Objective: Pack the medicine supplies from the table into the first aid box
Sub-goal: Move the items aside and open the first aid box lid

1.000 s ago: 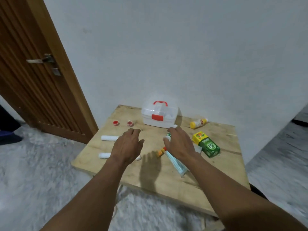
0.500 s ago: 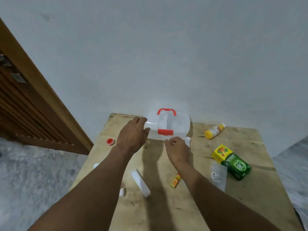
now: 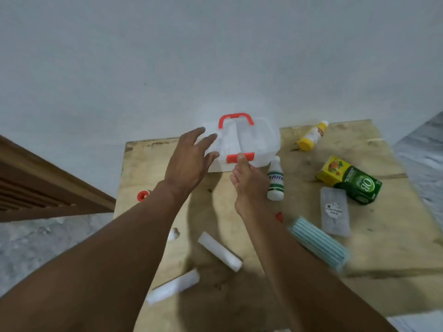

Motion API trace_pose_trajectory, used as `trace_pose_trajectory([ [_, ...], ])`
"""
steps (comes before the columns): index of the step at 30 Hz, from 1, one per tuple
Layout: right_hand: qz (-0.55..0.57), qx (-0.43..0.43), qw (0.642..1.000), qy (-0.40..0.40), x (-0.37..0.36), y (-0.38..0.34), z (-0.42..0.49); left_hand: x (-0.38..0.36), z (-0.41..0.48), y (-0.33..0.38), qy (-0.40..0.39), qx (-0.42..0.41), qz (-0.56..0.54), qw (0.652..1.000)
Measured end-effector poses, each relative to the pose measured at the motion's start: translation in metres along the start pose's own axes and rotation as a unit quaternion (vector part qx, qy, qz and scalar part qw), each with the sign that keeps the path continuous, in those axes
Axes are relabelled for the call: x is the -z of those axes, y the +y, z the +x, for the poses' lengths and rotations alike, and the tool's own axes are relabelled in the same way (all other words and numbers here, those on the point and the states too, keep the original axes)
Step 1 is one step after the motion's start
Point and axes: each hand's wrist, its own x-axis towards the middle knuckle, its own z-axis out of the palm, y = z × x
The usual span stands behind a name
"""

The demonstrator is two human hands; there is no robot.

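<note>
The clear first aid box (image 3: pixel 259 137), with a red handle and a red front latch (image 3: pixel 240 157), stands closed at the table's far edge. My left hand (image 3: pixel 189 161) lies with spread fingers on the box's left side. My right hand (image 3: pixel 244 180) has its fingertips on the red latch. Around them lie a white bottle with green stripes (image 3: pixel 275 180), a yellow bottle (image 3: pixel 311 136), a green and yellow carton (image 3: pixel 348 179), a grey blister pack (image 3: pixel 334 213), a striped blue pack (image 3: pixel 318 244) and two white rolls (image 3: pixel 219 250) (image 3: pixel 173 286).
The wooden table (image 3: pixel 383 271) stands against a white wall. A red cap (image 3: pixel 143 195) lies near the table's left edge and a small red piece (image 3: pixel 278 216) beside my right wrist. A wooden door (image 3: pixel 36 188) is at the left, grey floor below it.
The view has drawn closer to the table. My left hand has settled onto the box's left side, and my right hand has moved up to the red latch.
</note>
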Motion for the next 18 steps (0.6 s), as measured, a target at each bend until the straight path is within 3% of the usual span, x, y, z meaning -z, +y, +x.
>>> trace_pose_trajectory([
  [7, 0.049, -0.040, 0.998, 0.011, -0.005, 0.005, -0.003, 0.001, 0.002, 0.000, 0.005, -0.025, 0.016, 1.000],
  [12, 0.052, -0.002, 0.997, 0.051, -0.013, -0.001, -0.010, -0.002, 0.002, -0.001, 0.013, -0.032, 0.016, 0.999],
  [15, -0.016, 0.060, 0.995, 0.077, -0.016, -0.001, -0.009, -0.003, 0.001, -0.001, 0.010, -0.026, 0.009, 1.000],
  [18, -0.121, 0.176, 0.974, 0.076, -0.011, -0.001, -0.010, -0.003, 0.000, -0.001, 0.011, -0.021, 0.000, 1.000],
])
